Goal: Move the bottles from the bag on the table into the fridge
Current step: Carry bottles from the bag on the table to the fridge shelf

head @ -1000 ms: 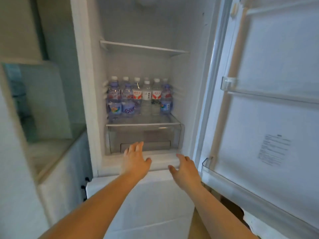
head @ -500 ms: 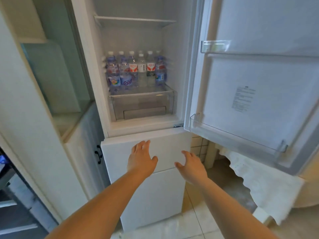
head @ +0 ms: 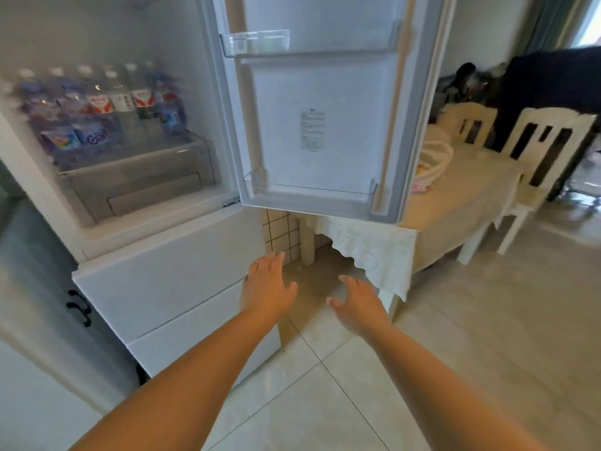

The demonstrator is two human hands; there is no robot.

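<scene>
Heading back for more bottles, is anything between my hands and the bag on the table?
Yes. The open fridge door hangs over the table's near end, between both empty hands and the bag, hiding part of it. Reach around its right edge.

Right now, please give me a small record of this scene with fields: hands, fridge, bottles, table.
left hand: open, holds nothing, in the air before the fridge's lower drawers
right hand: open, holds nothing, over the floor
fridge door: open, its shelves bare
bottles: standing in rows on the shelf above the clear drawer
table: behind the door, cloth-covered, with a white bag on it
</scene>
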